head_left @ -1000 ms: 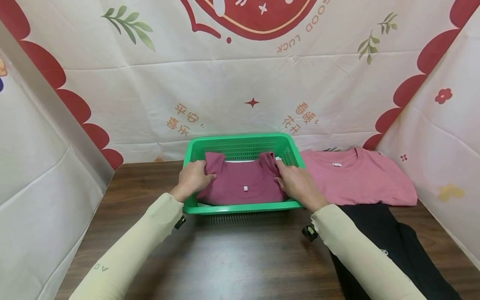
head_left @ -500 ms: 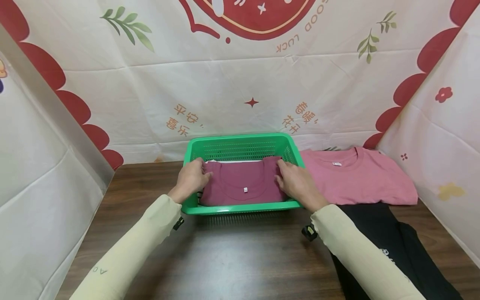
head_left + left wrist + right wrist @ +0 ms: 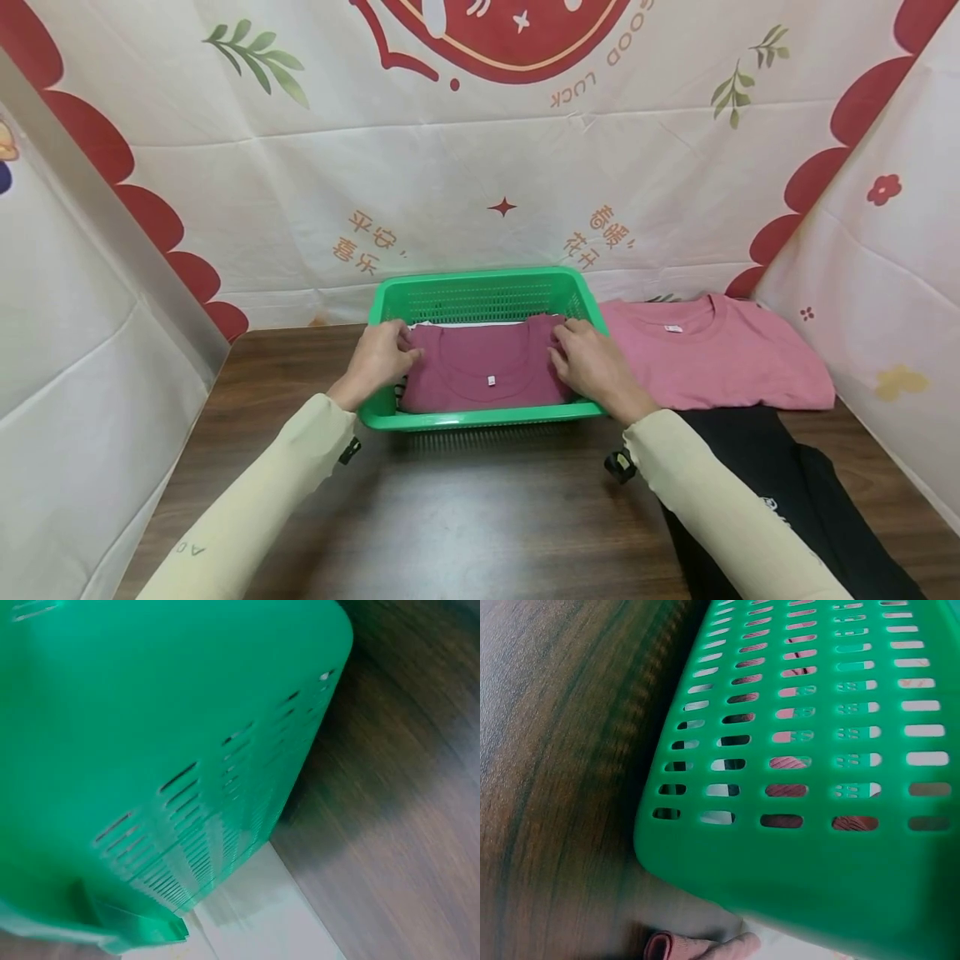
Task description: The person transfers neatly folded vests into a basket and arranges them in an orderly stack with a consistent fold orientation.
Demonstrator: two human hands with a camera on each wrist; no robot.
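Maroon shirt (image 3: pixel 491 362) is inside the green basket (image 3: pixel 487 417), tag side up, lying toward the basket's front wall. Change: a second ago its two shoulder corners stood bunched up in the hands; now they're down flat and the top edge runs almost straight. Left hand (image 3: pixel 377 358) has eased slightly outward, at the basket's left rim, thumb and fingers apart by the shirt corner, no cloth seen pinched. Right hand (image 3: pixel 596 367) has barely moved, over the basket's right rim, fingertips at the shirt's other corner; can't tell if it's pinching cloth or just resting there. Wrist views only give basket walls and slots, no fingers, so no help on grip. Likely means this shirt is laid in and only getting a last straightening. White edge (image 3: pixel 487 323) shows just behind the shirt in the basket, probably another garment underneath, can't confirm. Pink shirt (image 3: pixel 712 358) lies flat just right of the basket, black garment (image 3: pixel 798 483) front-right of it; both outside, on the table (image 3: pixel 450 517).
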